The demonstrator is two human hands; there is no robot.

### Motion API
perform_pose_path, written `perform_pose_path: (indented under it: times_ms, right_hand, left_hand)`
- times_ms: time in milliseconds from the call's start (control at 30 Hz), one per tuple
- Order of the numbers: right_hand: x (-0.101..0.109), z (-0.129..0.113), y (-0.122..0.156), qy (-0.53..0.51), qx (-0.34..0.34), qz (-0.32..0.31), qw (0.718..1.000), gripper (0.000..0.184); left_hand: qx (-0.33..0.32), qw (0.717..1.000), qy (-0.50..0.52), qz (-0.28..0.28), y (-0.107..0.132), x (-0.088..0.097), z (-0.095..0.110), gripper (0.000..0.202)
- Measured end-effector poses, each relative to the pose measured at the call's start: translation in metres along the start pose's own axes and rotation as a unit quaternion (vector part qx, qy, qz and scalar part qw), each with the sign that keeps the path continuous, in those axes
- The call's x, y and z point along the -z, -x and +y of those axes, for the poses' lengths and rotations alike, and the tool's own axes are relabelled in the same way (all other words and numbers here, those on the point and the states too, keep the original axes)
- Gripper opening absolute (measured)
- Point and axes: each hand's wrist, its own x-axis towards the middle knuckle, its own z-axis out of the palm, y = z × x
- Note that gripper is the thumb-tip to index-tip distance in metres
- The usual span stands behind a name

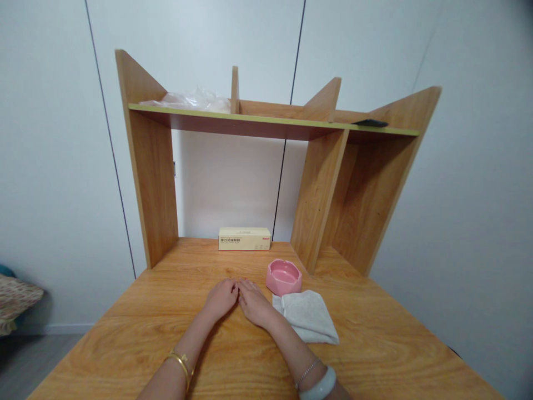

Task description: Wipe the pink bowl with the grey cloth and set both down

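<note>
My left hand [220, 299] and my right hand [254, 303] lie palm down on the wooden desk [137, 328], side by side with fingertips touching. Both hold nothing, and their fingers are stretched flat. Right of my right hand lies a folded white cloth [307, 315], its edge almost against that hand. A pink ceramic ashtray [283, 276] stands just beyond the cloth, a little past my right fingertips. A cream cardboard box [244, 238] with red print rests at the back of the desk against the wall.
A wooden hutch [156, 183] with upright panels and a top shelf stands on the desk's rear. Crumpled clear plastic [191, 100] and a dark flat object [370, 123] lie on that shelf. White wall panels are behind. A patterned cushion [14, 297] shows at far left.
</note>
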Motion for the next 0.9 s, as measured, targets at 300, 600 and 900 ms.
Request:
perform_pose_path:
  times_ms: [300, 600, 900]
  right_hand:
    - [0.002, -0.001, 0.0003, 0.016, 0.005, -0.013, 1.0, 0.047]
    - [-0.0012, 0.0008, -0.0009, 0.005, 0.004, -0.005, 1.0, 0.048]
    - [0.003, -0.004, 0.0008, -0.009, 0.006, 0.015, 1.0, 0.047]
  left_hand:
    - [0.003, 1.0, -0.003, 0.002, 0.0019, 0.0015, 0.0016, 0.031]
    - [0.005, 1.0, -0.01, 0.002, 0.0012, 0.0011, 0.0015, 0.031]
    - [0.007, 1.0, -0.006, 0.004, 0.0028, 0.0029, 0.0029, 0.03]
